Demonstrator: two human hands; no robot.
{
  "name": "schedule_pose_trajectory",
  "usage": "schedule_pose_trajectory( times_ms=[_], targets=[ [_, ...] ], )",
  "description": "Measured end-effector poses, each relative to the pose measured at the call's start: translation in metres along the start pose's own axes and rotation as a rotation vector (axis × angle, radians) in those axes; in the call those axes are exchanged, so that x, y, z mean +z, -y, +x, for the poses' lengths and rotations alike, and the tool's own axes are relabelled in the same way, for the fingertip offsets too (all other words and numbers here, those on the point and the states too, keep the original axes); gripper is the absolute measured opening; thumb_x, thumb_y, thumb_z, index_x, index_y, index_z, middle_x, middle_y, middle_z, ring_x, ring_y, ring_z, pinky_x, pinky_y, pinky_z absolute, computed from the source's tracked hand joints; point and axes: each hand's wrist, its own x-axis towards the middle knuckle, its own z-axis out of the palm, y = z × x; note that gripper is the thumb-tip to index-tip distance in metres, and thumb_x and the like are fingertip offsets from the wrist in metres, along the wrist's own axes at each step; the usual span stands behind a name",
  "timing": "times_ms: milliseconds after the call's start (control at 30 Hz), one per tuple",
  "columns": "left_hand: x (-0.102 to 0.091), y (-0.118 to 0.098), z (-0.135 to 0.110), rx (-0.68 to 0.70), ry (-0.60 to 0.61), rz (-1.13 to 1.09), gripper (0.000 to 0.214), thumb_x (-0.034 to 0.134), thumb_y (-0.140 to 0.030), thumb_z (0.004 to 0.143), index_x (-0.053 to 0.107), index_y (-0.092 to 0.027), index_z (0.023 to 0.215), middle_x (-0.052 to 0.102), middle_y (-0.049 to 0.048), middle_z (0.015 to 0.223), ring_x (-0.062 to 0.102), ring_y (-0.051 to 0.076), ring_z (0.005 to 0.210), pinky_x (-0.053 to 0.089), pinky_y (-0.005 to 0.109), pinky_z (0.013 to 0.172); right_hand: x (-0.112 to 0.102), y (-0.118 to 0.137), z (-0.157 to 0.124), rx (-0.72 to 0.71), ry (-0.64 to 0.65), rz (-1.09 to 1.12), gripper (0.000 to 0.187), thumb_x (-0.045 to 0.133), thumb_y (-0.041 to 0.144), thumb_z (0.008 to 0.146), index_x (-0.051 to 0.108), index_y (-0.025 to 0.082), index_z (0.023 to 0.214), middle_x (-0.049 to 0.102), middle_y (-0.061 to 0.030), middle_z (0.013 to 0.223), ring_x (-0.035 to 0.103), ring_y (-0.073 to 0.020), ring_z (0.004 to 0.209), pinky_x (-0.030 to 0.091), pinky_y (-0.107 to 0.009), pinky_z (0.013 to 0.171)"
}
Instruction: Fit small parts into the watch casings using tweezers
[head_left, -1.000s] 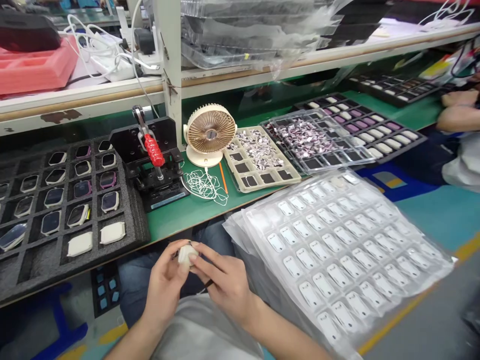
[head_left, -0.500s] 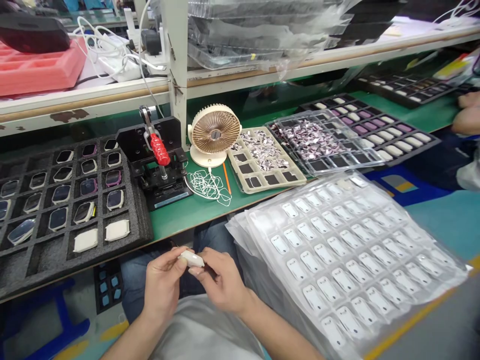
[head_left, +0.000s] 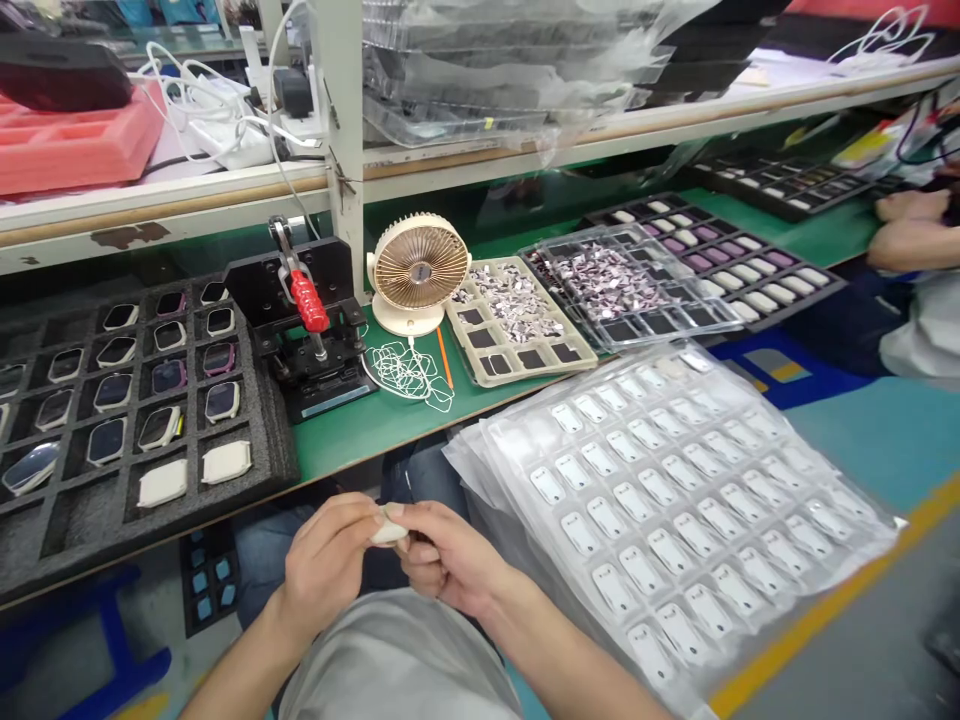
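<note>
A small cream-coloured watch case (head_left: pixel 388 532) is pinched between both my hands, above my lap and just short of the bench edge. My left hand (head_left: pixel 328 556) grips its left end with thumb and fingers. From the other side, my right hand (head_left: pixel 454 562) has its thumb on top and its fingers curled beneath. The fingers cover much of the case. To the left, a black foam tray (head_left: pixel 56 522) carries watches in rows, with two cream cases (head_left: pixel 226 462) lying in its front compartments.
A toggle clamp press (head_left: pixel 309 305) and a small fan (head_left: pixel 420 265) stand on the green bench. Right of them are trays of small loose parts (head_left: pixel 517 305). Near my right arm lies a clear plastic tray (head_left: pixel 517 425) of white pieces. Another person's hands (head_left: pixel 911 225) show at far right.
My right thumb has come over the top of the case and my fingers now cover more of it. The case has turned slightly. The whole view has shifted a little.
</note>
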Motion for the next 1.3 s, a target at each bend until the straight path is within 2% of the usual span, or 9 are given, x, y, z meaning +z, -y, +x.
schedule_pose_trajectory(
  times_ms=[133,300,467,667,767,867,967,1100,1300],
  targets=[
    [0.01,0.004,-0.003,-0.134,0.015,0.203,0.043,0.057,0.004,0.095,0.068,-0.019,0.129,0.071,0.0096,0.11,0.072,0.021,0.105,0.063,0.035,0.093,-0.006,0.006,0.018,-0.159,-0.131,-0.323,0.059,0.064,0.072,0.09,0.047,0.022,0.063,0.029,0.011,0.046,0.017,-0.0057,0.04,0.013,-0.022,0.041],
    [0.021,0.032,0.017,-0.285,-0.055,0.406,0.034,0.052,-0.006,0.101,0.071,-0.021,0.124,0.072,0.0094,0.11,0.072,0.022,0.102,0.062,0.039,0.093,0.005,0.059,0.043,-0.866,-0.614,-1.009,0.047,0.056,0.056,0.104,0.07,0.02,0.077,0.072,-0.0071,0.078,0.068,-0.0209,0.076,0.052,-0.03,0.072],
    [0.029,0.078,0.057,-0.313,-0.265,0.493,0.03,0.053,-0.008,0.1,0.07,-0.018,0.123,0.075,0.0123,0.118,0.069,0.027,0.115,0.058,0.049,0.104,0.054,0.138,0.06,-1.579,-0.438,-1.124,0.037,0.061,0.035,0.105,0.065,0.026,0.14,0.064,-0.0067,0.147,0.062,-0.0244,0.134,0.052,-0.04,0.114],
    [0.034,0.113,0.066,-0.295,-0.32,0.512,0.039,0.05,0.003,0.092,0.075,-0.019,0.114,0.079,0.0107,0.117,0.074,0.026,0.113,0.061,0.047,0.102,0.079,0.175,0.086,-1.707,-0.144,-1.37,0.04,0.045,0.011,0.107,0.067,0.028,0.137,0.065,-0.0003,0.147,0.068,-0.0149,0.128,0.061,-0.027,0.102],
    [0.036,0.119,0.06,-0.284,-0.315,0.518,0.043,0.049,0.003,0.093,0.075,-0.021,0.116,0.079,0.0089,0.12,0.074,0.024,0.115,0.061,0.046,0.104,0.091,0.183,0.084,-1.824,-0.198,-1.228,0.04,0.047,0.012,0.107,0.062,0.025,0.141,0.069,-0.0024,0.14,0.073,-0.0156,0.118,0.064,-0.026,0.094],
    [0.036,0.121,0.056,-0.285,-0.319,0.53,0.04,0.049,-0.002,0.097,0.073,-0.021,0.123,0.077,0.0108,0.121,0.073,0.025,0.115,0.061,0.047,0.104,0.104,0.192,0.076,-1.928,-0.445,-1.075,0.035,0.047,0.018,0.109,0.06,0.022,0.141,0.072,-0.0067,0.132,0.075,-0.0171,0.106,0.062,-0.029,0.09],
    [0.035,0.115,0.052,-0.284,-0.319,0.538,0.037,0.05,-0.008,0.101,0.07,-0.02,0.128,0.076,0.0128,0.116,0.07,0.027,0.114,0.06,0.049,0.102,0.094,0.187,0.074,-1.772,-0.453,-1.502,0.024,0.051,0.031,0.111,0.07,0.022,0.122,0.078,-0.0059,0.109,0.074,-0.0198,0.097,0.058,-0.031,0.084],
    [0.036,0.096,0.039,-0.277,-0.273,0.524,0.037,0.049,-0.006,0.101,0.069,-0.021,0.127,0.076,0.0104,0.116,0.069,0.026,0.113,0.059,0.048,0.102,0.045,0.164,0.092,-1.052,-0.212,-2.236,0.032,0.045,0.037,0.113,0.073,0.025,0.121,0.079,-0.0041,0.109,0.075,-0.0212,0.096,0.052,-0.029,0.073],
    [0.047,0.068,0.017,-0.314,-0.272,0.552,0.038,0.049,-0.006,0.102,0.064,-0.021,0.133,0.075,0.0098,0.119,0.07,0.025,0.113,0.061,0.044,0.1,0.015,0.161,0.143,-0.825,-0.253,-2.353,0.037,0.055,0.026,0.105,0.064,0.021,0.14,0.072,-0.013,0.133,0.075,-0.0275,0.099,0.055,-0.032,0.076]
  ],
)
